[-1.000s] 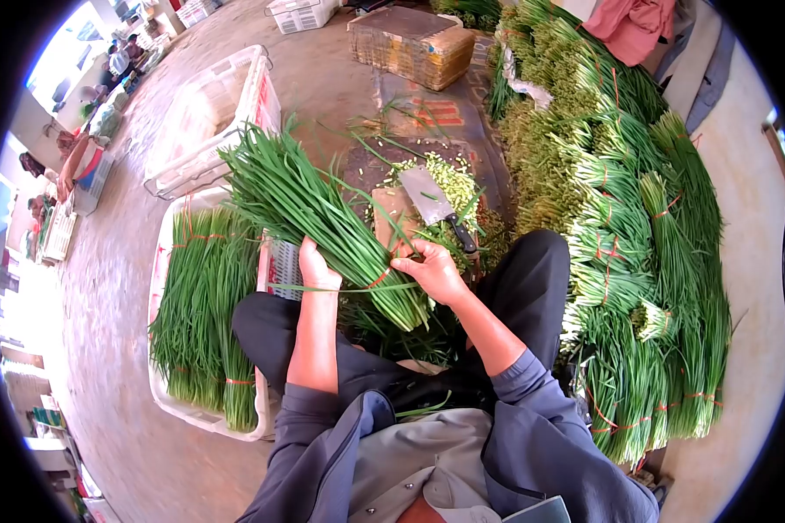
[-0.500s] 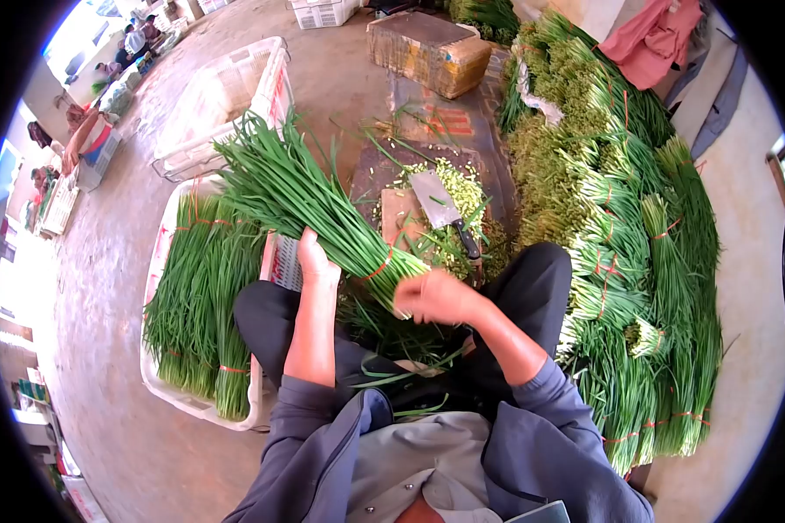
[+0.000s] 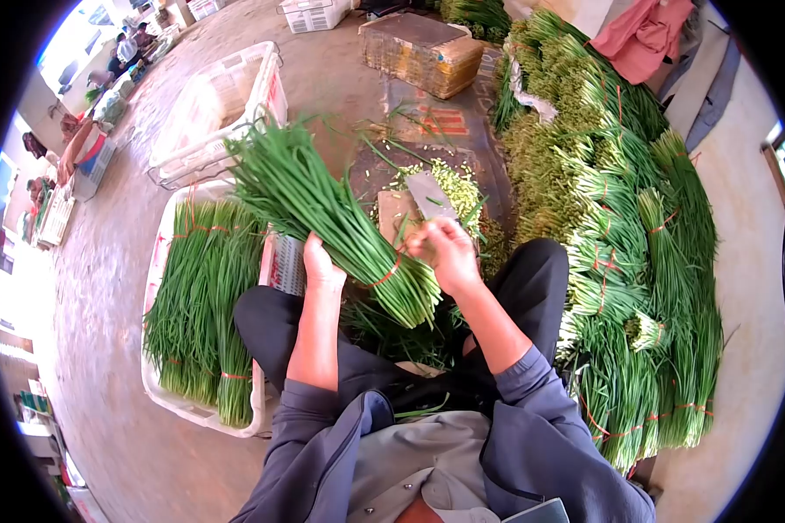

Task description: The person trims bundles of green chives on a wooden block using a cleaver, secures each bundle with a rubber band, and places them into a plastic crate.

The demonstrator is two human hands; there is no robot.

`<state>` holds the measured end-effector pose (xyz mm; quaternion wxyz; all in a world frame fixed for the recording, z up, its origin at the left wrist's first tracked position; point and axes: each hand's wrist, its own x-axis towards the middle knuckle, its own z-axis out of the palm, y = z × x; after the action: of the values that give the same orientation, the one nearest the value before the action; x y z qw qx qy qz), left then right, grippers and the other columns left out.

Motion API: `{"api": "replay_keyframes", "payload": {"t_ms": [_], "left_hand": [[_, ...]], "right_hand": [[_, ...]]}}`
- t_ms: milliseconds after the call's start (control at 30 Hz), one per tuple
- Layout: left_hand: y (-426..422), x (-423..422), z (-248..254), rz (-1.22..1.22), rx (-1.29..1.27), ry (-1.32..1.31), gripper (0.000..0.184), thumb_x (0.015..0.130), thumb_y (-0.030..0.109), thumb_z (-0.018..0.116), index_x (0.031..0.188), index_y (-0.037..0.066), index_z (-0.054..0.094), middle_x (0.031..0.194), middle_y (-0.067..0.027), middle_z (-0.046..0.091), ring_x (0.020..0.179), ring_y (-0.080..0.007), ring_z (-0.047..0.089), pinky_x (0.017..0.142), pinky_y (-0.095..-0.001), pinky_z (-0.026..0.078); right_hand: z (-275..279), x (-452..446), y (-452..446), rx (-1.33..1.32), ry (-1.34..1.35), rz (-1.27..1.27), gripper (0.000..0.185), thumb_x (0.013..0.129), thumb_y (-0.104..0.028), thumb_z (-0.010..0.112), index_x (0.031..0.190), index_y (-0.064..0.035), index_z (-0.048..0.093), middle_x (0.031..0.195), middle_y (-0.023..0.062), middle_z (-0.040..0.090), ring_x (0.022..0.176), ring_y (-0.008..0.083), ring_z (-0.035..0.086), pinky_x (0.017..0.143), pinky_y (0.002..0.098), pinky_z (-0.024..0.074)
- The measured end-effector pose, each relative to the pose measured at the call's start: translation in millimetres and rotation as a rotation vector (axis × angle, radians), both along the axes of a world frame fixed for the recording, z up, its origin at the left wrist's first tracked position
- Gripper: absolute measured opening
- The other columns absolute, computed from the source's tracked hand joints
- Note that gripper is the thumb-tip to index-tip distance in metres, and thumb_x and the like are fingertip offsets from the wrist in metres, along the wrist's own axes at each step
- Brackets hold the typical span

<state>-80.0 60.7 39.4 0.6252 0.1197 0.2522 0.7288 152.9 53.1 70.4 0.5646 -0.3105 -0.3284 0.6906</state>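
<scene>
A thick bunch of long green chives [image 3: 323, 209] lies slanted across my lap, leaf tips to the upper left and pale cut ends to the lower right. My left hand [image 3: 321, 263] is closed around its underside. A red rubber band [image 3: 386, 272] circles it near the cut ends. Beside that band, my right hand [image 3: 449, 251] has its fingers curled and pinched; what they hold, if anything, I cannot make out. Just behind the right hand a cleaver [image 3: 431, 193] rests by a wooden board [image 3: 396, 212], its handle hidden by the hand. Chopped pale stem ends [image 3: 458, 183] lie around it.
On my left, a white crate [image 3: 257, 403] holds banded chives; another white crate [image 3: 275, 83] stands behind it. A long pile of chive bunches [image 3: 619, 261] lines my right side. Ahead is a taped box [image 3: 423, 57]. People sit far off at upper left.
My right hand has moved up and slightly right, from the cut ends to beside the rubber band, now covering the cleaver's handle. The bunch's cut ends have shifted slightly down and right.
</scene>
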Motion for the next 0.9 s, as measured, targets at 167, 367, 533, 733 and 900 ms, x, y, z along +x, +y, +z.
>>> {"api": "replay_keyframes", "payload": {"t_ms": [167,367,533,733,900], "left_hand": [[-4.6,-10.8,6.4,-0.139,0.224,-0.154,0.036,0.102,0.030,0.050,0.121,0.003,0.066,0.115,-0.0125,0.072,0.104,-0.0295,0.070,0.094,-0.0468,0.057],[-2.7,-6.3,-10.3,-0.197,0.181,-0.248,0.045,0.103,0.040,0.049,0.128,0.005,0.063,0.122,-0.0159,0.069,0.108,-0.0382,0.067,0.095,-0.0535,0.056],[-11.4,19.4,-7.1,-0.349,0.171,-0.181,0.056,0.103,0.040,0.045,0.141,0.000,0.054,0.135,-0.0220,0.062,0.120,-0.0415,0.062,0.107,-0.0539,0.050],[-18.9,42.2,12.8,-0.153,0.004,-0.140,0.060,0.099,0.052,0.058,0.134,0.003,0.059,0.127,-0.0144,0.067,0.112,-0.0286,0.065,0.102,-0.0453,0.051],[-12.3,58.4,-5.6,-0.013,-0.092,0.284,0.090,0.095,0.045,0.069,0.154,-0.006,0.024,0.142,-0.0211,0.055,0.124,-0.0273,0.058,0.109,-0.0414,0.044]], "right_hand": [[-34.5,61.6,21.1,-0.185,-0.317,-0.060,0.024,0.095,-0.015,0.070,0.110,-0.0009,0.060,0.099,0.0113,0.070,0.085,0.0216,0.069,0.078,0.0330,0.0575],[25.8,47.1,4.6,0.195,-1.097,-0.057,0.044,0.088,-0.016,0.077,0.126,0.0038,0.064,0.116,0.0203,0.072,0.104,0.0278,0.071,0.091,0.0376,0.0566],[18.5,-14.9,1.4,0.552,-0.983,0.368,0.118,0.077,-0.053,0.086,0.158,0.0050,0.021,0.144,0.0322,0.051,0.139,0.0337,0.049,0.116,0.0425,0.0384],[6.0,-23.1,6.5,0.020,-0.429,0.431,0.079,0.086,-0.024,0.084,0.147,0.0029,0.042,0.130,0.0173,0.063,0.116,0.0263,0.065,0.099,0.0415,0.0542],[-18.8,-9.6,40.2,-0.174,-0.441,0.317,0.087,0.085,-0.036,0.083,0.149,0.0029,0.039,0.136,0.0170,0.059,0.123,0.0285,0.059,0.105,0.0430,0.0498]]}}
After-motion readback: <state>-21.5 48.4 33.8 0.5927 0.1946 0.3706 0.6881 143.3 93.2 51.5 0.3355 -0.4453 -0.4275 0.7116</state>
